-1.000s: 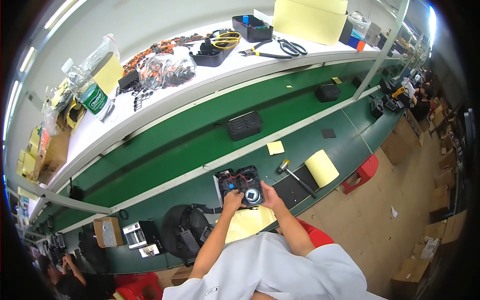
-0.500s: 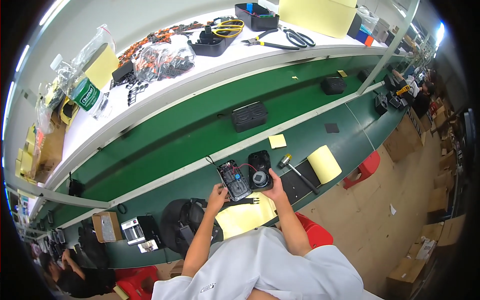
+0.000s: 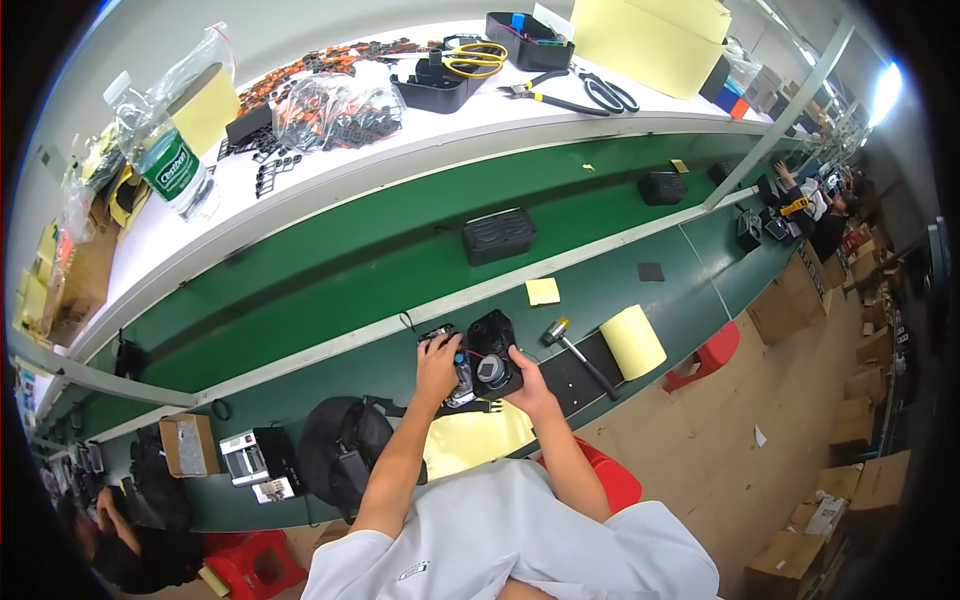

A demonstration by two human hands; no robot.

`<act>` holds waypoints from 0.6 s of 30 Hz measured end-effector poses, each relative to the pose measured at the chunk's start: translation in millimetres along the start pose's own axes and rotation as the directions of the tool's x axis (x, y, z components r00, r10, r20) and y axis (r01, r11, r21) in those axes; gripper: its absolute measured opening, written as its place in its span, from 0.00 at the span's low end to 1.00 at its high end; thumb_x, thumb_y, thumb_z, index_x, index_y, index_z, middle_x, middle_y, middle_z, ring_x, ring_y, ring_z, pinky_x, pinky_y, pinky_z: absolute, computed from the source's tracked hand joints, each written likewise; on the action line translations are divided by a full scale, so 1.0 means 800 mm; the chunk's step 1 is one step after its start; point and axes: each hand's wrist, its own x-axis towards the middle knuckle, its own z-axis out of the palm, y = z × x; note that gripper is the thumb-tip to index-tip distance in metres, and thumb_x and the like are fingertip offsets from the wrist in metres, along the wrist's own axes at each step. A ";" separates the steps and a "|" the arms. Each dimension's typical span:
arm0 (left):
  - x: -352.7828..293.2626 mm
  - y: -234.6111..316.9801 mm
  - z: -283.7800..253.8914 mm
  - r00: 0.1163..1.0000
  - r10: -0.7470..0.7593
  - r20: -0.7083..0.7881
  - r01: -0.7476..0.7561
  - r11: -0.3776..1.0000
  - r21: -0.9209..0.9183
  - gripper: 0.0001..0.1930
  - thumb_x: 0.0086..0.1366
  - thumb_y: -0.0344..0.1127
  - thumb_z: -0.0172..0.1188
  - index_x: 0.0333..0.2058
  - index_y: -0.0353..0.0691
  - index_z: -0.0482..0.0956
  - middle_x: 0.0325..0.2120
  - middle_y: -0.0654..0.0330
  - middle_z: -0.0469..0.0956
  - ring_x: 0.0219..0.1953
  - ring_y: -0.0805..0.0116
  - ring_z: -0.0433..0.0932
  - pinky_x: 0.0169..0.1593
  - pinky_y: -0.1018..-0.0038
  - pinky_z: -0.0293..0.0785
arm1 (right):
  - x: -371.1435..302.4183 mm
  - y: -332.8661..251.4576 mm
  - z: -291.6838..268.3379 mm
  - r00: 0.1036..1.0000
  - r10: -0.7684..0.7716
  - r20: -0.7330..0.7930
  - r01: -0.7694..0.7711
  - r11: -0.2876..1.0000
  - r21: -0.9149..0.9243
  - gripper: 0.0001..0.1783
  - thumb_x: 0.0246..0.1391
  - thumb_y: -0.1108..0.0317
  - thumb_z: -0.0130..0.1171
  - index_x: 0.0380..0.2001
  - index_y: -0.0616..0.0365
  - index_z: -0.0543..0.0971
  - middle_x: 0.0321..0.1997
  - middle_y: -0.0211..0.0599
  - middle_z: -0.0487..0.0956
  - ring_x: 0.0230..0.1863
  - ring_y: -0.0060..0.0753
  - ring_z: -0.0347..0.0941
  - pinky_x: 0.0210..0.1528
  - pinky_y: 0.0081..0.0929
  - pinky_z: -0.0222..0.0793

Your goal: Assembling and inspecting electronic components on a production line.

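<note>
My left hand (image 3: 436, 374) lies over the open casing half with circuit parts (image 3: 463, 378), its fingers curled across the upper part and hiding much of it. In my right hand (image 3: 530, 385) is a black speaker shell (image 3: 492, 333), gripped along its right edge. A round grey speaker driver (image 3: 493, 371) sits in that shell. The two halves are side by side, and a red wire showed between them a moment ago. Below them lie a black strap with a buckle (image 3: 470, 408) and a yellow sheet (image 3: 470, 445) on the bench.
A hammer (image 3: 585, 360) and a yellow roll (image 3: 633, 342) lie to the right. A black bag (image 3: 340, 450) and a small white-and-black machine (image 3: 255, 460) stand left. Behind is a closed black speaker (image 3: 499, 236); the shelf (image 3: 330, 175) above holds pliers (image 3: 555, 95) and a bottle (image 3: 165, 160).
My left hand has moved from the casing half's lower left edge up over its top. My right hand still grips the speaker shell. The whole view has shifted slightly.
</note>
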 end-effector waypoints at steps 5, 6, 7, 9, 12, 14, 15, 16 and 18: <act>-0.004 -0.003 -0.001 0.997 -0.080 0.010 0.080 0.997 -0.014 0.18 0.49 0.21 0.57 0.41 0.42 0.77 0.36 0.59 0.80 0.47 0.57 0.72 0.54 0.56 0.61 | -0.007 0.005 -0.015 0.991 0.002 -0.134 0.004 0.999 0.043 0.25 0.63 0.51 0.50 0.54 0.58 0.73 0.52 0.42 0.78 0.53 0.43 0.75 0.59 0.45 0.68; -0.003 -0.001 0.000 0.997 -0.059 -0.049 0.058 0.998 -0.024 0.15 0.49 0.22 0.57 0.38 0.42 0.77 0.33 0.59 0.79 0.46 0.57 0.71 0.53 0.57 0.61 | 0.001 0.010 -0.028 0.988 -0.019 -0.154 0.024 0.999 0.035 0.24 0.63 0.51 0.50 0.52 0.58 0.74 0.51 0.41 0.79 0.52 0.42 0.75 0.59 0.46 0.68; -0.002 0.000 -0.001 0.996 -0.067 -0.052 0.066 0.997 -0.026 0.15 0.49 0.22 0.57 0.38 0.42 0.77 0.33 0.59 0.79 0.46 0.57 0.71 0.53 0.57 0.61 | 0.002 0.011 -0.025 0.988 -0.014 -0.156 0.018 0.999 0.029 0.24 0.63 0.51 0.50 0.52 0.58 0.74 0.51 0.41 0.79 0.52 0.42 0.75 0.59 0.46 0.68; 0.000 0.002 -0.001 0.996 -0.062 -0.064 0.060 0.998 -0.037 0.12 0.50 0.22 0.57 0.35 0.42 0.77 0.32 0.59 0.78 0.46 0.56 0.71 0.52 0.57 0.61 | 0.007 0.011 -0.016 0.979 -0.048 -0.199 0.050 0.999 0.005 0.23 0.64 0.51 0.49 0.52 0.57 0.74 0.50 0.40 0.79 0.51 0.41 0.76 0.58 0.45 0.69; 0.006 -0.001 0.001 0.996 -0.036 -0.084 0.035 0.999 -0.005 0.08 0.51 0.24 0.58 0.32 0.43 0.76 0.31 0.60 0.78 0.45 0.57 0.71 0.51 0.58 0.62 | 0.009 0.010 0.000 0.986 -0.072 -0.148 0.080 0.995 0.053 0.22 0.64 0.52 0.49 0.51 0.56 0.74 0.49 0.39 0.80 0.50 0.40 0.76 0.56 0.44 0.69; 0.010 -0.007 0.002 0.997 -0.027 -0.078 0.027 1.000 -0.003 0.07 0.52 0.25 0.58 0.32 0.43 0.76 0.31 0.61 0.78 0.45 0.57 0.71 0.51 0.58 0.63 | 0.008 0.009 0.010 0.986 -0.076 -0.146 0.081 0.996 0.031 0.21 0.64 0.52 0.49 0.50 0.55 0.75 0.49 0.38 0.80 0.49 0.40 0.76 0.56 0.43 0.70; 0.010 -0.009 0.002 0.998 -0.010 -0.067 0.010 1.000 0.002 0.06 0.53 0.26 0.58 0.31 0.43 0.76 0.31 0.61 0.77 0.45 0.57 0.72 0.51 0.58 0.63 | 0.007 0.009 0.015 0.986 -0.084 -0.143 0.088 0.996 0.018 0.20 0.64 0.53 0.49 0.50 0.55 0.75 0.49 0.37 0.80 0.49 0.40 0.77 0.55 0.43 0.70; 0.009 -0.012 0.004 0.997 -0.018 -0.074 0.018 1.000 -0.003 0.06 0.53 0.26 0.58 0.31 0.43 0.76 0.31 0.61 0.77 0.45 0.57 0.72 0.51 0.58 0.63 | 0.006 0.009 0.019 0.986 -0.080 -0.145 0.082 0.997 0.008 0.20 0.64 0.53 0.49 0.50 0.55 0.75 0.49 0.37 0.80 0.49 0.40 0.77 0.55 0.43 0.70; 0.005 -0.018 0.007 0.997 -0.005 -0.075 0.002 0.999 -0.033 0.04 0.54 0.28 0.58 0.30 0.43 0.76 0.30 0.62 0.77 0.44 0.58 0.72 0.50 0.59 0.64 | 0.003 0.013 0.026 0.982 -0.043 -0.186 0.044 0.999 0.002 0.19 0.62 0.52 0.51 0.47 0.53 0.77 0.46 0.35 0.81 0.47 0.39 0.77 0.54 0.44 0.70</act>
